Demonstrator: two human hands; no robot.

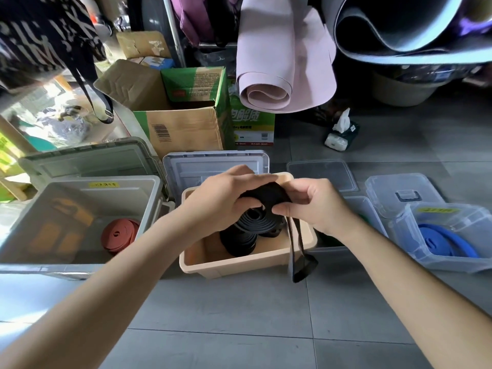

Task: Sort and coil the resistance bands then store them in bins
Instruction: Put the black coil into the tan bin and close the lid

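The left hand and right hand hold a curled grip on the black band: likely limp, springy; pinch the coil.

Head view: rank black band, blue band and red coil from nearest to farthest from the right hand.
1. The black band, pinched by the right hand over the beige bin.
2. The blue band, in the clear bin on the right.
3. The red coil, in the grey bin, far left.
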